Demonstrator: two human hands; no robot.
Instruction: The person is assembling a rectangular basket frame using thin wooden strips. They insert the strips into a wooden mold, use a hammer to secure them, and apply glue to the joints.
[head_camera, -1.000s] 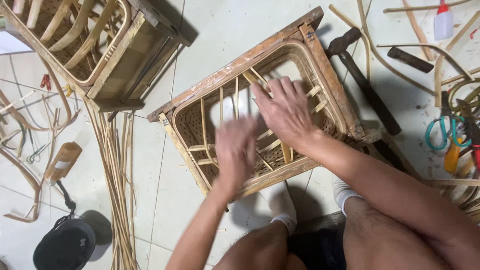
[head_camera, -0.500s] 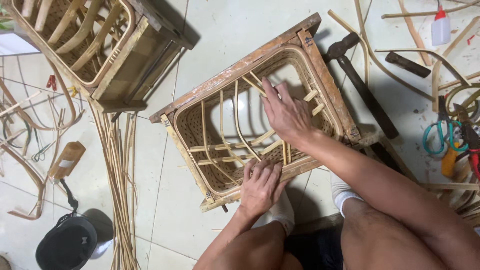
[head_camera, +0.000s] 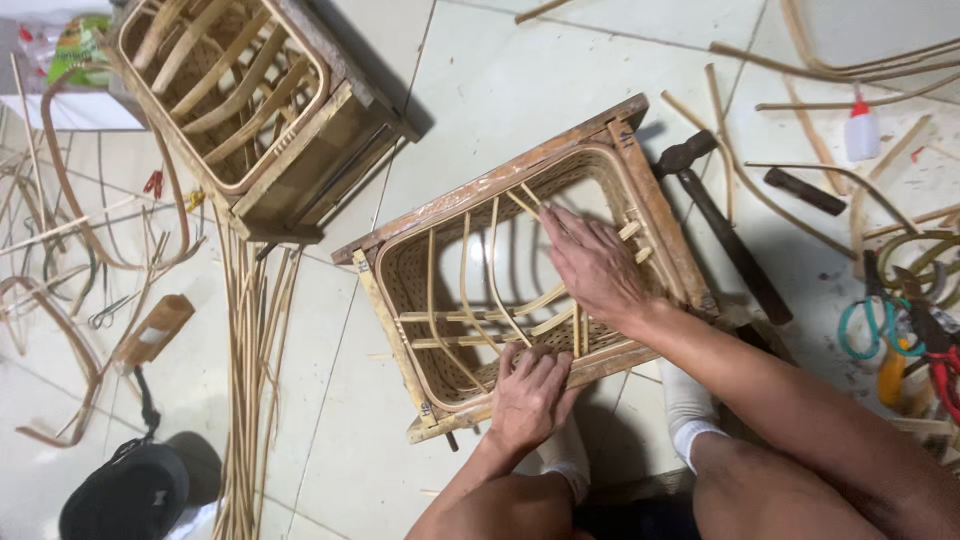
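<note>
In the head view, a rattan basket frame is lain on the tiled floor. Its near rim is pressed by the left hand, fingers together, steadying it; the right hand, fingers spread, rests on inner ribs. A hammer lies beside.

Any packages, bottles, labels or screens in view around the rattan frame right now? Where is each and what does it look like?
Glue bottle: upper right on the floor, small, white with a red cap.
Plastic packet: top left corner, green and red, partly cut off.
No screens or signs in view.
</note>
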